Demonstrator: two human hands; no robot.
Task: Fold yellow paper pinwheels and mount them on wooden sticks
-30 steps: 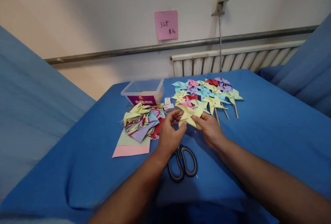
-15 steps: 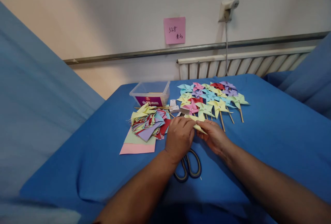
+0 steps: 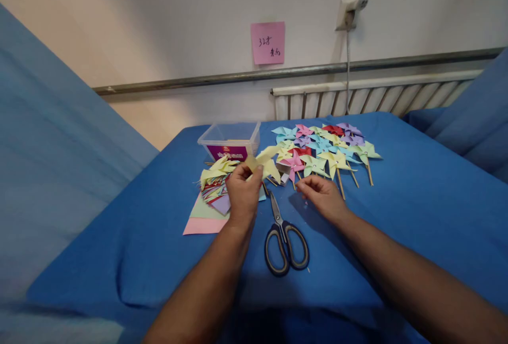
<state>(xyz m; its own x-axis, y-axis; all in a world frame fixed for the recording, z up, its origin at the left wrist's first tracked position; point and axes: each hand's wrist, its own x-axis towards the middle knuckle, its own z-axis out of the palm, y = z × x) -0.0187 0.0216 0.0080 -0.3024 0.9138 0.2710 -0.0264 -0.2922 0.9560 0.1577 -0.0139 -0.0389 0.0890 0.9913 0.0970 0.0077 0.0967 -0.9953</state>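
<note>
Yellow paper pinwheel [image 3: 265, 160], its blades folded into soft curved points, is raised just beyond the tips of the scissors [image 3: 282, 238], up and slightly to their left. The left hand [image 3: 243, 193] grips it from below, thumb and fingers closed tight on the paper near its centre. The right hand [image 3: 322, 195] hovers low over the blue sheet [image 3: 397, 201] to the right of the scissor blades. Its fingers are curled, with thumb and forefinger nearly meeting; whether they pinch anything small cannot be told. The scissors lie flat, metal blades shut and pointing away, dark looped handles towards the person. Left of them a ragged stack of coloured paper squares [image 3: 216, 188] sits on a flat pink sheet [image 3: 202, 226]. Beyond the blades stands a clear plastic box [image 3: 230, 140]. Further right of it is a spread of finished pinwheels [image 3: 329, 145] on thin wooden sticks.
</note>
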